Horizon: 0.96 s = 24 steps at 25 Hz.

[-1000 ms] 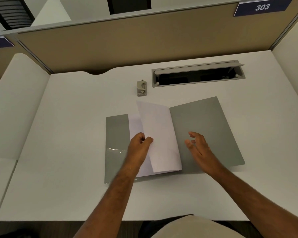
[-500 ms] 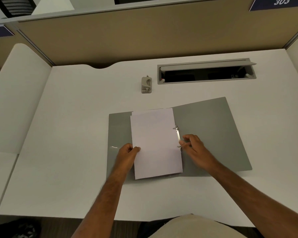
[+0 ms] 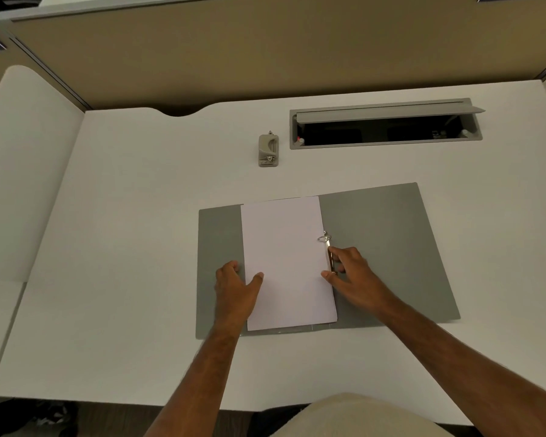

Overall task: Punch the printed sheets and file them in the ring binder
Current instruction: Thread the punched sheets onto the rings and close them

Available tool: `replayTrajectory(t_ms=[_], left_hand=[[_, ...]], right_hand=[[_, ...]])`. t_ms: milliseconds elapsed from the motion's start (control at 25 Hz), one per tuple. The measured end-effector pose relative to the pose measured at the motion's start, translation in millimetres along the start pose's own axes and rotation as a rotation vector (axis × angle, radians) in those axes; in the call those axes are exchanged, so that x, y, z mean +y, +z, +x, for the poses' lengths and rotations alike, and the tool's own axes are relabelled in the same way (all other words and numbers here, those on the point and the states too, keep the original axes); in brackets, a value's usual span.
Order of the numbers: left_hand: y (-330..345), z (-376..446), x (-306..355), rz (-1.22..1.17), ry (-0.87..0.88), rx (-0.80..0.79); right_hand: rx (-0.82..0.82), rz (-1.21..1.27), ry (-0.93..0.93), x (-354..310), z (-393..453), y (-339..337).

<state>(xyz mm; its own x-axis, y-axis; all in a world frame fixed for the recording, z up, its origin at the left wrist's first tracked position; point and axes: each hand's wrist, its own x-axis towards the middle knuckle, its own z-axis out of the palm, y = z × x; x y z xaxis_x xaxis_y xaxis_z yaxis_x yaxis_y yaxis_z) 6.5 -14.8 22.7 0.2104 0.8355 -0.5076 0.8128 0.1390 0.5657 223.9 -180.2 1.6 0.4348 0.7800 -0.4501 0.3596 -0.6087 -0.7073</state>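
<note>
A grey ring binder (image 3: 388, 247) lies open and flat on the white desk. A stack of white sheets (image 3: 286, 257) rests on its left half, its right edge at the metal ring mechanism (image 3: 328, 250). My left hand (image 3: 237, 287) lies on the stack's left edge, thumb on the paper. My right hand (image 3: 353, 275) has thumb and fingers around the lower part of the ring mechanism. A small grey hole punch (image 3: 268, 150) stands behind the binder, apart from both hands.
An open grey cable tray (image 3: 385, 124) is sunk into the desk at the back right. A tan partition (image 3: 265, 52) closes off the back. White side panels stand left and right. The desk's front edge is just below my forearms.
A lifted sheet was laid flat onto the stack. My left hand slid to the stack's left edge; my right hand moved onto the ring mechanism. The view tilted down.
</note>
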Motion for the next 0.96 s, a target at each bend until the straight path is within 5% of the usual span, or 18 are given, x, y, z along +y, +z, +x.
replayTrajectory(t_ms=[960], left_hand=[[15,4,30,0.243,0.102,-0.054]], right_hand=[[0.027,-0.086,-0.093,6,6,21]])
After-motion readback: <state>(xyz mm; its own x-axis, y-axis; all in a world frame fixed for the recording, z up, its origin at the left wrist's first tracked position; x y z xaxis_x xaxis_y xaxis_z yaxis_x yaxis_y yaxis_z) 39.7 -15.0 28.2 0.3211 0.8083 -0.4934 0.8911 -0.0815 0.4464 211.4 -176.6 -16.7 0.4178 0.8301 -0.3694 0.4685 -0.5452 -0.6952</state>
